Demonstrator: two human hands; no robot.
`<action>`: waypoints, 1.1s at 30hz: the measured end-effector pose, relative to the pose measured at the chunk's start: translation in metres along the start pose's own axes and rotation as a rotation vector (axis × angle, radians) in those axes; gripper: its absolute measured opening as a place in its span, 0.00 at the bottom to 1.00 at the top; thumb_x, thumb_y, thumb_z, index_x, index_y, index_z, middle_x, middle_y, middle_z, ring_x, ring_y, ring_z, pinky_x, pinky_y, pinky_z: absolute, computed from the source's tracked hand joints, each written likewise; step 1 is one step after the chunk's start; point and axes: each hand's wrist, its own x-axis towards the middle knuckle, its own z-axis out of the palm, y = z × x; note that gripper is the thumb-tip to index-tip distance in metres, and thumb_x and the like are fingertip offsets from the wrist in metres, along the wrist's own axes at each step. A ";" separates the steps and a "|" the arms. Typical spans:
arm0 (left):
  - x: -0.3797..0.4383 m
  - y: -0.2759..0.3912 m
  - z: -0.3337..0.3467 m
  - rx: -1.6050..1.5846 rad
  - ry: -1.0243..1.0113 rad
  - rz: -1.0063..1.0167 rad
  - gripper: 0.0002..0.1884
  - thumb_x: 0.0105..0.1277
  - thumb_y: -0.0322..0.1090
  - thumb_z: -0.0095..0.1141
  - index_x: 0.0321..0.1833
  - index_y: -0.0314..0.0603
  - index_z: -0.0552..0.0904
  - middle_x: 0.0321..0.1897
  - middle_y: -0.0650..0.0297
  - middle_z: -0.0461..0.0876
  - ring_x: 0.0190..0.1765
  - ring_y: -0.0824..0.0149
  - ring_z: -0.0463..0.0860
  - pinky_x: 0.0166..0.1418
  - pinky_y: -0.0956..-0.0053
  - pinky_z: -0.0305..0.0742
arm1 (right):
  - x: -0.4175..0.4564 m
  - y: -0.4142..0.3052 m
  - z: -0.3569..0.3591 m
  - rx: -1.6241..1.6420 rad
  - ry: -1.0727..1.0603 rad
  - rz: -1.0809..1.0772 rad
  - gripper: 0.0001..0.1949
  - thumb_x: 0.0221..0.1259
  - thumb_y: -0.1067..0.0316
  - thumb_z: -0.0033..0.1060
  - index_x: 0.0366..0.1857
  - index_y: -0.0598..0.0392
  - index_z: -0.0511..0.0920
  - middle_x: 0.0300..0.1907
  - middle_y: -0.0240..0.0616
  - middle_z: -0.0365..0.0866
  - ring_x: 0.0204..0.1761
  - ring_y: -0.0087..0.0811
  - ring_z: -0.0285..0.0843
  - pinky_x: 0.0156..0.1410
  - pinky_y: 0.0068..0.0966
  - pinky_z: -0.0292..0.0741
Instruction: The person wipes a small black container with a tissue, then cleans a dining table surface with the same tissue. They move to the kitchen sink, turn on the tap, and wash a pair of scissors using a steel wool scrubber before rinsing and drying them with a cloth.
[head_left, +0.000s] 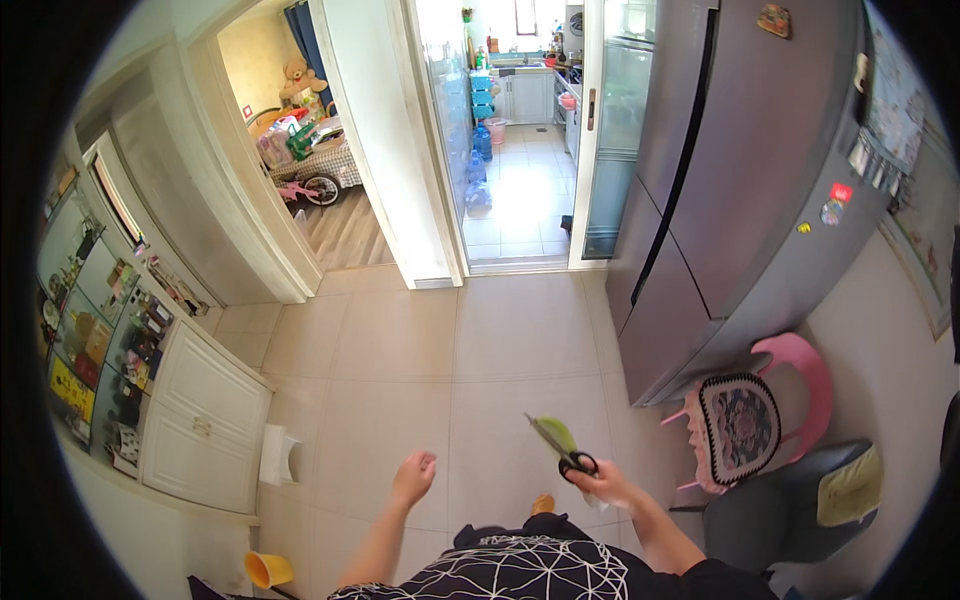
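Note:
My right hand (607, 484) holds a pair of scissors (568, 457) with black handles, its blades pointing up and to the left. Behind the blades shows a long yellow-green thing (556, 433), perhaps a leaf or a vegetable; how it is held cannot be told. Something whitish (596, 502) hangs under the same hand. My left hand (415, 477) is raised at the left of my body, fingers curled, with nothing visible in it.
A large grey refrigerator (675, 225) stands at the right, beside a pink chair (814, 390) with a cushion and a dark grey chair (772, 517). A white cabinet (202, 427) and yellow bin (268, 570) are at the left. Ahead, a sliding glass door (619, 142) borders the kitchen.

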 end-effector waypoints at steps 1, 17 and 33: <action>0.010 -0.047 0.019 0.095 -0.095 -0.084 0.12 0.64 0.36 0.55 0.44 0.37 0.83 0.38 0.51 0.85 0.41 0.54 0.86 0.46 0.60 0.80 | 0.023 -0.019 -0.023 -0.036 0.058 -0.062 0.12 0.68 0.55 0.65 0.40 0.52 0.82 0.23 0.22 0.74 0.25 0.15 0.66 0.28 0.21 0.64; 0.200 -0.152 -0.064 0.414 -0.492 -0.862 0.18 0.63 0.36 0.61 0.56 0.44 0.84 0.58 0.51 0.83 0.63 0.52 0.80 0.66 0.59 0.74 | 0.339 -0.177 -0.236 0.305 0.346 -0.176 0.09 0.70 0.64 0.62 0.42 0.59 0.81 0.28 0.25 0.74 0.27 0.17 0.68 0.33 0.17 0.66; 1.015 0.268 0.207 -1.013 -1.331 -0.158 0.39 0.72 0.67 0.44 0.73 0.41 0.68 0.65 0.58 0.76 0.66 0.62 0.76 0.67 0.58 0.74 | 0.743 -0.276 -0.426 0.275 0.296 -0.012 0.10 0.71 0.62 0.61 0.43 0.57 0.81 0.30 0.24 0.77 0.29 0.16 0.71 0.37 0.17 0.70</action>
